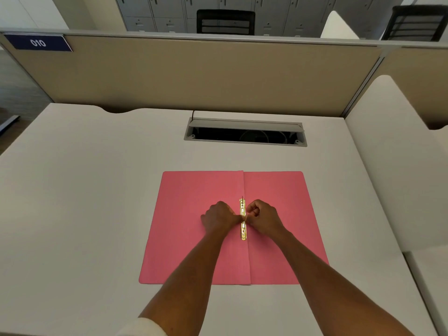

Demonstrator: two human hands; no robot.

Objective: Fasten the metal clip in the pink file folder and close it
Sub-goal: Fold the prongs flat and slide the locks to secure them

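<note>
The pink file folder (194, 238) lies open and flat on the white desk, its spine fold running away from me down the middle. A gold metal clip (242, 209) lies along that fold, with one thin prong sticking up at its far end. My left hand (219, 218) rests on the left leaf with its fingertips pinching the clip's middle. My right hand (263, 217) is curled on the right leaf, its fingertips on the same middle part of the clip. The clip's middle is hidden by my fingers.
A grey cable tray (244, 132) with its lid up is set into the desk (84, 190) beyond the folder. A beige partition (194, 73) closes the far side. A white divider (388, 166) stands along the right edge.
</note>
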